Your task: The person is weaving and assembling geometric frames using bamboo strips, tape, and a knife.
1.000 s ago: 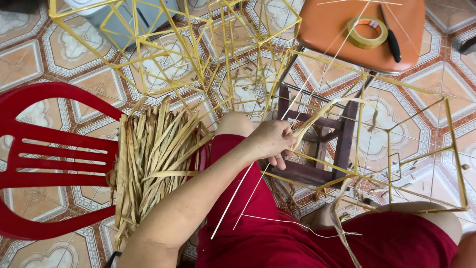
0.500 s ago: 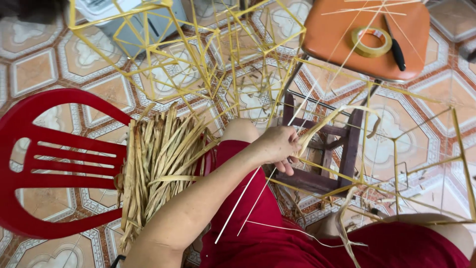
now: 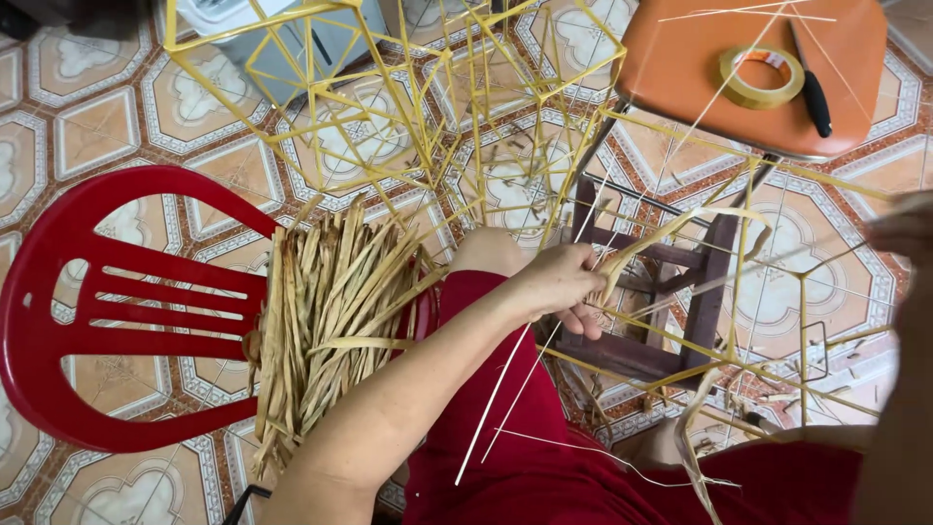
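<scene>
- One left hand (image 3: pixel 564 287) is closed around thin yellow sticks (image 3: pixel 505 389) at centre.
- Right hand (image 3: pixel 904 233), blurred at 3 o'clock; grip unclear.
- Straw bundle (image 3: pixel 326 311) lies at 9 o'clock.

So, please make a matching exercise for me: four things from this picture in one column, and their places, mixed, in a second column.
Things:
1. roll of tape
2. bundle of dry strips
3. left hand
4. dark wooden stool

Places:
A. on the red plastic chair
B. on the tiled floor, inside the yellow stick frame
C. on the orange stool
D. above the red-clothed knee, gripping thin sticks

Pairs: 1-C, 2-A, 3-D, 4-B
</scene>
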